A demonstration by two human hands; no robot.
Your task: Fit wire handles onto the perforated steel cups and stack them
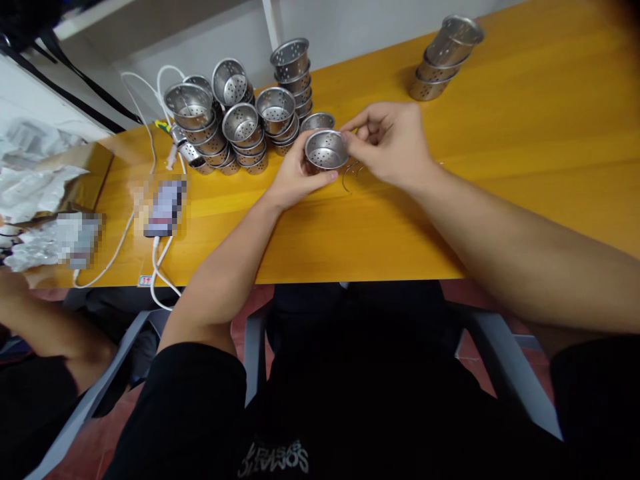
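My left hand is wrapped round a small perforated metal cup, thumb at its near side. The cup's open top is tilted toward me, showing the holes in its floor. At the cup's right rim, my right hand has thumb and forefinger closed together on the edge; the other fingers are curled. Whether a small part sits in that pinch is hidden. Thin curved wires lie on the table just below the right hand. Directly behind the held cup is another metal cup, partly covered.
Stacks of matching cups crowd the back left, and a leaning stack stands at the back right. A phone with white cables lies left on the yellow table. Plastic bags and another person's arm are farther left.
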